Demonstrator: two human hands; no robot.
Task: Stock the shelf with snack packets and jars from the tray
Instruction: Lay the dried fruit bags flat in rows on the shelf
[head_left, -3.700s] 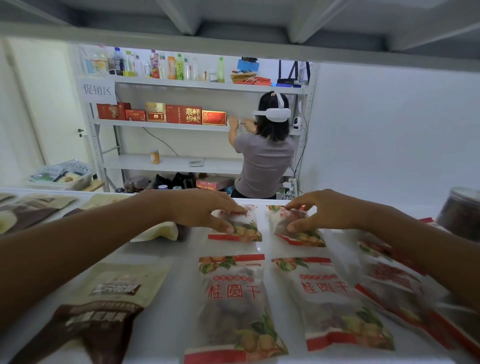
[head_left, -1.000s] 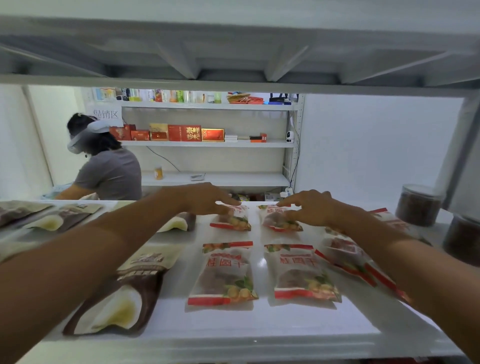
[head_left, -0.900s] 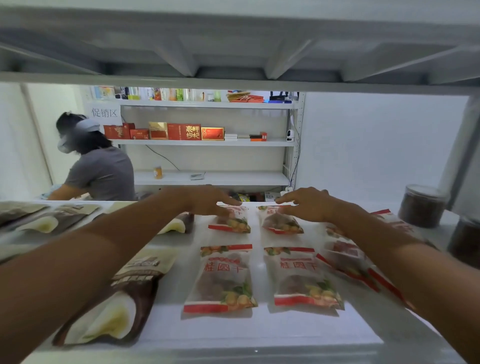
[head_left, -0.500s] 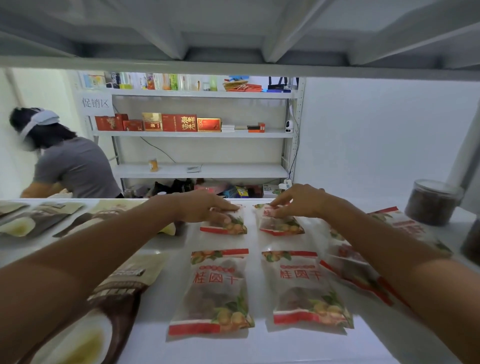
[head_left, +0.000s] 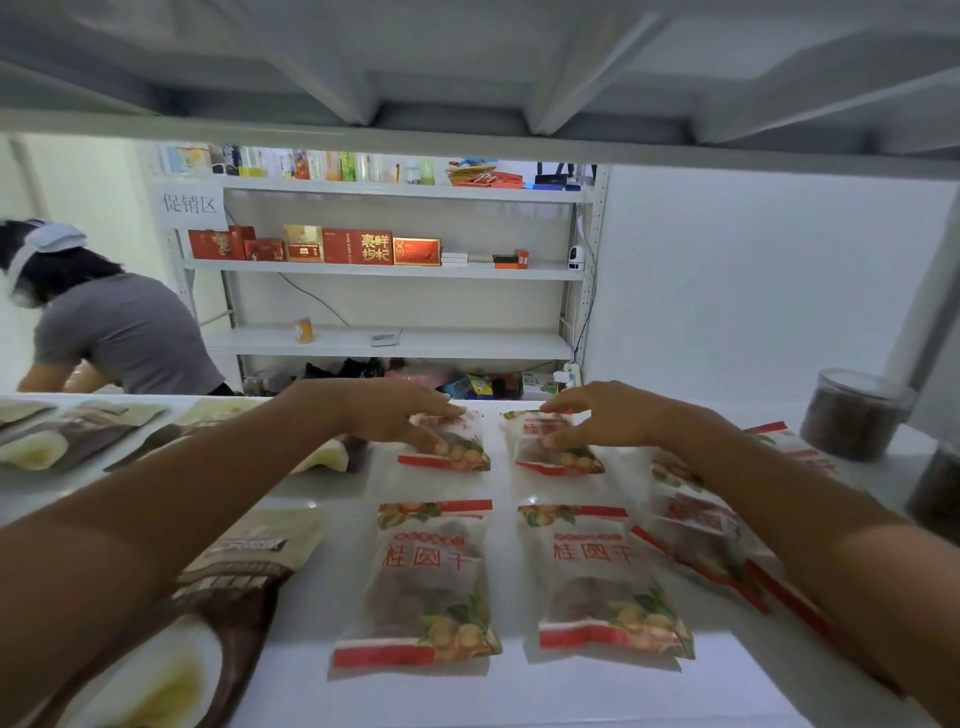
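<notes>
On the smooth white shelf (head_left: 519, 691), the left hand (head_left: 395, 415) pinches the rear-left packet (head_left: 460, 452) and the right hand (head_left: 608, 415) the rear-right packet (head_left: 569, 460): glossy clear pouches, red-banded. The front packets (head_left: 426, 582) read 桂圆干. A round lidded jar (head_left: 852, 415) stands far right.

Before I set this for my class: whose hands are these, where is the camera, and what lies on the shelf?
No machine here: a person wears one camera on the head, looking forward and down at their own bare hands. The left hand pinches the left rear packet; the right hand pinches the right rear packet. Two front packets lie nearer on the white shelf, brown pouches to the left, jars to the right.
</notes>
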